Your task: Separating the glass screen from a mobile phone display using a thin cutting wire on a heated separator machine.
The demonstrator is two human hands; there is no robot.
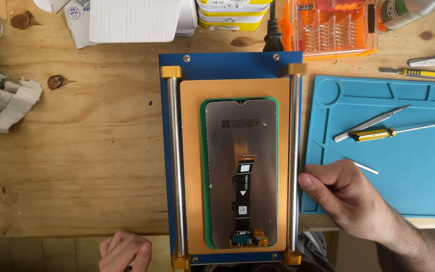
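Observation:
A phone screen panel (227, 151) lies back side up, grey metal with a black flex cable (242, 194), on a green mat inside a blue and orange fixture (217, 65) with two steel rails. My right hand (343, 194) rests at the right rail (294, 151), fingers curled, on the corner of the blue work mat; a thin white stick (364, 166) pokes out behind the knuckles, and I cannot tell if the hand grips it. My left hand (125, 251) sits curled at the table's front edge, left of the fixture, holding nothing I can see.
On the blue silicone mat (419, 166) lie a metal scalpel (373, 122) and a yellow-handled screwdriver (378, 133). An orange bit case (331, 27), yellow tins (233, 12), a white box (132, 20) and a black plug (273, 35) line the back. Grey rags (1, 100) lie left.

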